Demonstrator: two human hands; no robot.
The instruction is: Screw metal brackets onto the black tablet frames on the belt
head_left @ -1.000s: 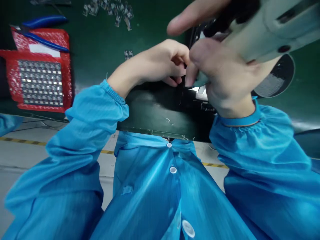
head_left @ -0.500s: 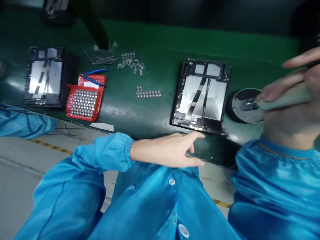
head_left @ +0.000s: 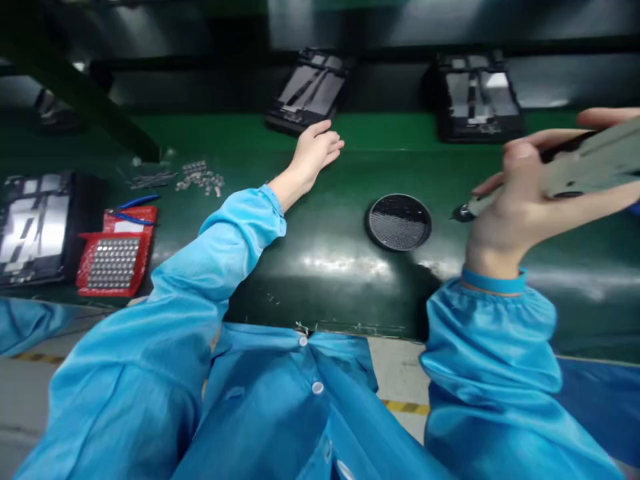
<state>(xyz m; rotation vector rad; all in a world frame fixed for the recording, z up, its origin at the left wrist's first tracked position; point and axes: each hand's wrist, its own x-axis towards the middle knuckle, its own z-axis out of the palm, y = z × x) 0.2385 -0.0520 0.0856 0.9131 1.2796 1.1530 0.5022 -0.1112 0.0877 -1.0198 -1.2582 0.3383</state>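
My left hand (head_left: 317, 153) reaches over the back of the green bench, fingers stretched out and partly spread. Its fingertips are by the near edge of an opened tablet (head_left: 313, 90), which lies tilted on the dark strip behind the bench; I cannot tell whether they touch it. My right hand (head_left: 515, 200) is wrapped round a pale grey-green electric screwdriver (head_left: 595, 160), its dark tip (head_left: 464, 213) pointing left above the bench. Left of that tip sits a round black dish (head_left: 399, 223) with a dimpled, mesh-like bottom.
Another opened tablet (head_left: 480, 100) lies at the back right. On the left are a stack of tablets (head_left: 35, 227), a red bubble-wrap pack (head_left: 143, 250) bearing rows of small parts, blue-handled pliers (head_left: 137, 201) and loose small parts (head_left: 200, 177). A green post (head_left: 120, 127) slants down to the bench.
The opened tablet that lay before me is gone from the bench front. My left hand has moved from the front edge to the back. My right hand still holds the screwdriver; the view has shifted.
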